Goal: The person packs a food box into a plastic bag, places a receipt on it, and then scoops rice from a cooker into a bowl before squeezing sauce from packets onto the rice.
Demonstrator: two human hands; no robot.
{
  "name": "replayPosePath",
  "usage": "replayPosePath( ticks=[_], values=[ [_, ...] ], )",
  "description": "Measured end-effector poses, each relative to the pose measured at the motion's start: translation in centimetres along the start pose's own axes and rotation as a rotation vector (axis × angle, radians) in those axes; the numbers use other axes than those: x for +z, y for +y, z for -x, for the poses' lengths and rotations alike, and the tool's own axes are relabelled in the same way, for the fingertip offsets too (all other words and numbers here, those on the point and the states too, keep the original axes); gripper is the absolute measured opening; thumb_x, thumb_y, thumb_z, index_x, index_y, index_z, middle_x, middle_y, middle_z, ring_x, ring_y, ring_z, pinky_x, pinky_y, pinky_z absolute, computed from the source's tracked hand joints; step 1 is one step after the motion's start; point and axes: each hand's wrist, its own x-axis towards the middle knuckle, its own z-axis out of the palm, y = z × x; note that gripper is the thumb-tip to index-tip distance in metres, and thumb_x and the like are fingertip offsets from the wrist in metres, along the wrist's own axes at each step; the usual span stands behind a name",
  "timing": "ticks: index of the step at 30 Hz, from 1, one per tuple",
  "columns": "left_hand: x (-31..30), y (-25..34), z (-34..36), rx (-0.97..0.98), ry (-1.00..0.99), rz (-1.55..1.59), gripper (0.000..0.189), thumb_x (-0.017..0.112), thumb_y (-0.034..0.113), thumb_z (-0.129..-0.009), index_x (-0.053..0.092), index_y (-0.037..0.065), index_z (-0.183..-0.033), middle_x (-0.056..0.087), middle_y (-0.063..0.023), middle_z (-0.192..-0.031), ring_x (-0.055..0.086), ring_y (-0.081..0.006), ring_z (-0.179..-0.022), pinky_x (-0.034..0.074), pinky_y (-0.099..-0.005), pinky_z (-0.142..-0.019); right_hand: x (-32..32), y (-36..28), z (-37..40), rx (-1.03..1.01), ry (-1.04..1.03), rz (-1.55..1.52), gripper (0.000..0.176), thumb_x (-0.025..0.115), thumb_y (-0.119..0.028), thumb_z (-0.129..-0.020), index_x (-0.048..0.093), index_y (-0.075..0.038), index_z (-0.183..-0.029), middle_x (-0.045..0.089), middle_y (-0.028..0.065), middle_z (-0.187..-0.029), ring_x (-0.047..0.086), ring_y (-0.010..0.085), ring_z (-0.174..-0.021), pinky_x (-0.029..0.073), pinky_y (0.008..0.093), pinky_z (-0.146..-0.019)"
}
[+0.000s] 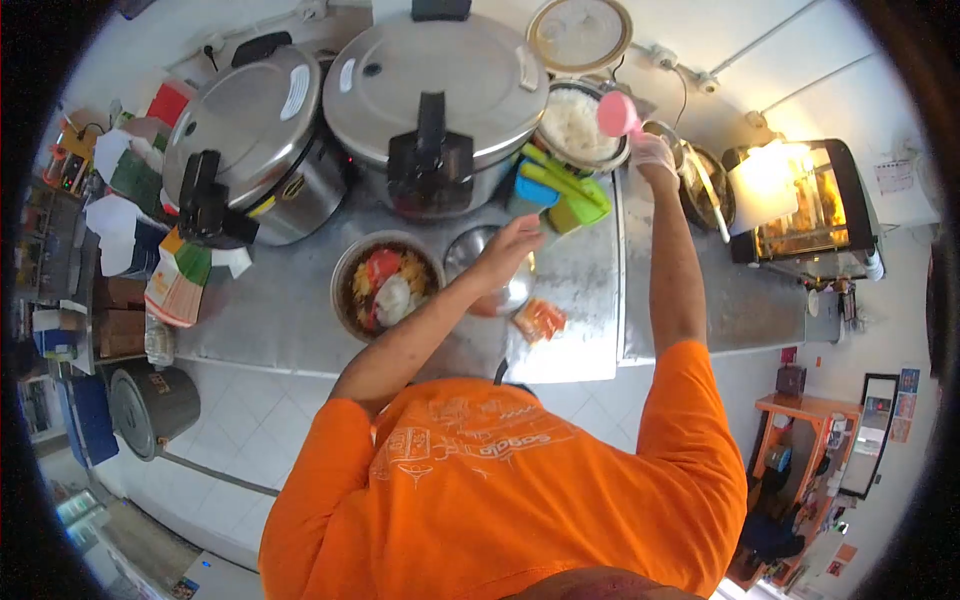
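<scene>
R hand (655, 155) holds pink scoop (617, 113), L hand (512, 247) at bowl (462, 252).

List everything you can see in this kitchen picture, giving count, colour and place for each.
lidded cookers: 2, silver, counter back
rice pot: 1, white rice inside, right of cookers
food bowl: 1, steel, mixed food, counter centre
steel bowl: 1, silver, beside food bowl
pink scoop: 1, above rice pot
orange packet: 1, counter front edge
grey bin: 1, floor left
left hand: bare, on steel bowl
right hand: gloved, holding pink scoop
</scene>
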Motion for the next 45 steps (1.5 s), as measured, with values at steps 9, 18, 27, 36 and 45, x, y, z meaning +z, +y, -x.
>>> replayPosePath(
  ticks=[9, 18, 27, 36, 45],
  values=[
    [4.1, -1.6, -19.6, -0.302, 0.465, 0.599, 0.012, 0.053, 0.017, -0.085, 0.051, 0.011, -0.095, 0.05, -0.0019, -0.108, 0.047, -0.0164, -0.109, 0.034, -0.041, -0.103, 3.4, -2.3, -12.1, -0.372, -0.209, 0.092, 0.032, 0.049, -0.025, -0.094, 0.07, -0.001, -0.09, 0.066, 0.026, -0.091, 0.066, 0.0373, -0.091, 0.052, 0.0446, -0.078],
    [6.3, -1.8, -21.9, -0.406, 0.619, 0.931, 0.03, 0.053, 0.03, -0.083, 0.053, 0.01, -0.106, 0.051, -0.004, -0.125, 0.043, -0.0191, -0.12, 0.024, -0.0398, -0.109, 2.2, -5.0, -10.5, -0.55, -0.635, 0.166, 0.014, 0.062, -0.01, -0.076, 0.07, 0.0, -0.083, 0.068, 0.0215, -0.081, 0.068, 0.0347, -0.077, 0.054, 0.0408, -0.067],
    [6.6, -0.6, -20.5, -0.361, 0.456, 0.846, 0.067, 0.051, 0.043, -0.08, 0.043, 0.009, -0.138, 0.041, -0.0055, -0.144, 0.032, -0.02, -0.135, 0.016, -0.04, -0.114, 1.7, -1.2, -8.9, -0.5, -0.772, -0.215, 0.012, 0.065, -0.015, -0.08, 0.069, -0.006, -0.088, 0.065, 0.0141, -0.075, 0.06, 0.0209, -0.065, 0.049, 0.0373, -0.06],
    [4.7, -0.2, -15.5, -0.314, 0.43, 0.801, 0.058, 0.051, 0.034, -0.088, 0.041, 0.007, -0.138, 0.036, -0.009, -0.15, 0.031, -0.0202, -0.139, 0.019, -0.0427, -0.114, 5.3, 10.2, -12.2, -0.662, -0.379, 0.026, 0.025, 0.065, -0.014, -0.083, 0.061, -0.006, -0.106, 0.056, 0.0093, -0.078, 0.057, 0.026, -0.072, 0.047, 0.0362, -0.064],
    [-0.6, 3.8, 2.7, -0.049, 0.286, 0.357, 0.029, 0.048, 0.018, -0.093, 0.059, 0.006, -0.117, 0.065, -0.0055, -0.102, 0.063, -0.0142, -0.092, 0.048, -0.0271, -0.075, -1.2, 1.7, -0.5, 0.648, -0.419, -1.431, 0.023, 0.062, -0.038, -0.092, 0.062, -0.016, -0.085, 0.046, -0.0051, -0.061, 0.041, 0.009, -0.048, 0.03, 0.0256, -0.042]
  ],
)
